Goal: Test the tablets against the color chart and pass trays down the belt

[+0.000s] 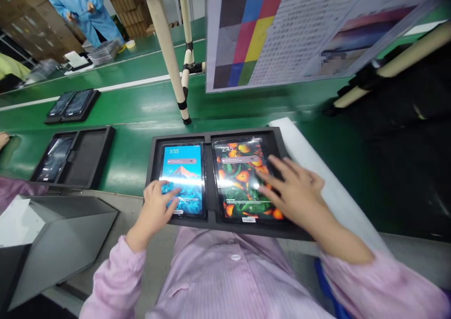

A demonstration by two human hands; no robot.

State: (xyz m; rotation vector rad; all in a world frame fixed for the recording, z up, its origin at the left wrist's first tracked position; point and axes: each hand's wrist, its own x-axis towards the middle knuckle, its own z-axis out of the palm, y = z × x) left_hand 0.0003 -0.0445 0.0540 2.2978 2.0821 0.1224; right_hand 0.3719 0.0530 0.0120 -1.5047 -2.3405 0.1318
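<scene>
Left hand [155, 208], grip loose, touches blue tablet [183, 168]; right hand [296, 190], grip spread, overlies orange tablet [237, 168].

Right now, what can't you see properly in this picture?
Head view:
Right tablet: its right side is under the right hand.
Left tablet: its near left corner is under the left hand.
White label below the right tablet's screen: too small to read.
Chart text: too small, one patch blurred.
Person in blue: cut off by the top edge.

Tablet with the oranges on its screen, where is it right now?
Head view: the orange tablet lies in the right slot of the black tray, beside the mountain tablet, under the spread right hand.
</scene>
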